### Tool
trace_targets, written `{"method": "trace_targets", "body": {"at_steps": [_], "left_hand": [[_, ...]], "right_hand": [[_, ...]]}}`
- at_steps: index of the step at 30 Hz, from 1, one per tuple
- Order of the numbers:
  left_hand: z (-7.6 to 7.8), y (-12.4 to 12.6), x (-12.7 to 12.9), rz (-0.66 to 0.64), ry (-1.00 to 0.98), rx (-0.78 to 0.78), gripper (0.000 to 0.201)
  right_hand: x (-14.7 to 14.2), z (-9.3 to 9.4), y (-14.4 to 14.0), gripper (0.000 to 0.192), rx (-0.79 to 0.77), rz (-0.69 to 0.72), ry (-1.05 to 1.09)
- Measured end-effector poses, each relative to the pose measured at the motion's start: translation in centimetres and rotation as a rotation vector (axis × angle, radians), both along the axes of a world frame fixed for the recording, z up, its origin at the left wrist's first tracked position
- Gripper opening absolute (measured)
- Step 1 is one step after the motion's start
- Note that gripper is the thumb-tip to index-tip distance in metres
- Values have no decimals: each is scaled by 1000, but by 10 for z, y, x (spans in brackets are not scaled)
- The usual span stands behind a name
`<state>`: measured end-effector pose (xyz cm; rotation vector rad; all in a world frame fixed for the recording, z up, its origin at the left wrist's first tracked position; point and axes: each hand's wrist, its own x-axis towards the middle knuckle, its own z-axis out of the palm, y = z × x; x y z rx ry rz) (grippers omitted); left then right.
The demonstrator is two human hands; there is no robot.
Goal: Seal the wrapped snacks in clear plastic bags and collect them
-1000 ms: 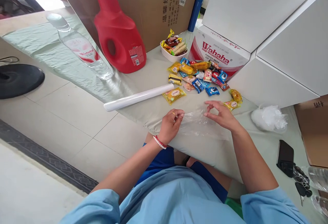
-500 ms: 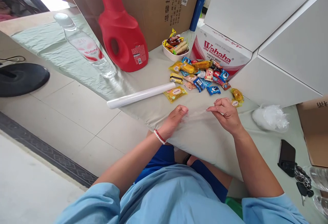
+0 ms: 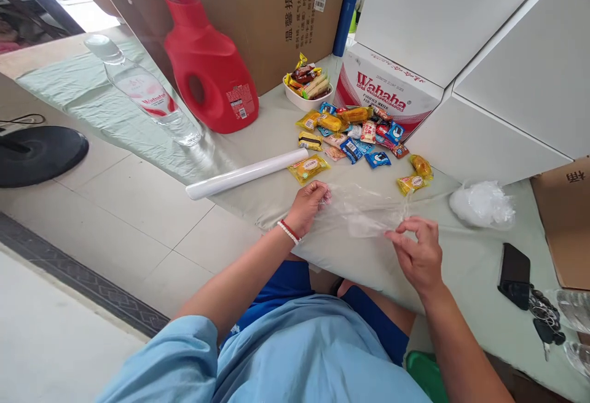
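Note:
A clear, thin plastic bag (image 3: 364,212) is stretched between my two hands above the table. My left hand (image 3: 311,206) is closed on its left end, the film bunched in the fingers. At its lower right edge, my right hand (image 3: 417,252) pinches the film between thumb and fingers. Just beyond my left hand lies a yellow wrapped snack (image 3: 308,169). Two more yellow wrapped snacks (image 3: 415,176) sit beyond my right hand. Farther back is a pile of wrapped snacks (image 3: 354,133) in blue, yellow and red packets.
A white roll (image 3: 246,174) lies at the table's left edge. Behind it stand a water bottle (image 3: 142,93) and a red jug (image 3: 209,71). A white bowl of snacks (image 3: 306,101) and a Wahaha carton (image 3: 387,86) are at the back. Crumpled plastic (image 3: 483,205) and a phone (image 3: 515,275) lie right.
My right hand has moved down and toward me, spreading the bag wider. The left hand keeps its grip, nearly in place. The whole view has shifted slightly.

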<state>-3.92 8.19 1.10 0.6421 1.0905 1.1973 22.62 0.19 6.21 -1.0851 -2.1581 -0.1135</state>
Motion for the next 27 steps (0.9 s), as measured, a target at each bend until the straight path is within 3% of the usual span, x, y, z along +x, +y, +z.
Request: {"method": "trace_targets", "body": {"at_steps": [4, 10, 13, 15, 18, 19, 20, 22, 24, 27], "left_hand": [[1, 22, -1, 44, -9, 5, 28], [0, 52, -2, -31, 48, -22, 24], [1, 52, -1, -53, 307, 12, 16], [9, 40, -1, 31, 545, 102, 20], [28, 8, 1, 203, 952, 462, 29], [35, -4, 3, 176, 1065, 624, 25], [40, -14, 6, 56, 1148, 783, 19], [44, -25, 16, -321, 1232, 989, 15], [39, -20, 29, -609, 1294, 1029, 17], [20, 6, 50, -631, 1378, 921, 26]], "right_hand": [[-8, -27, -53, 37, 16, -52, -50], [-36, -66, -103, 39, -215, -77, -137], [-44, -72, -108, 36, -275, -75, -140], [-47, -70, -105, 36, -298, -81, -132], [-47, -66, -95, 36, -315, -87, -131], [-46, -64, -91, 36, -317, -87, -130], [-45, -63, -88, 36, -319, -86, -129], [-43, -61, -81, 35, -317, -84, -126], [-42, -60, -78, 33, -307, -79, -122], [-44, -62, -81, 31, -303, -75, -129]]}}
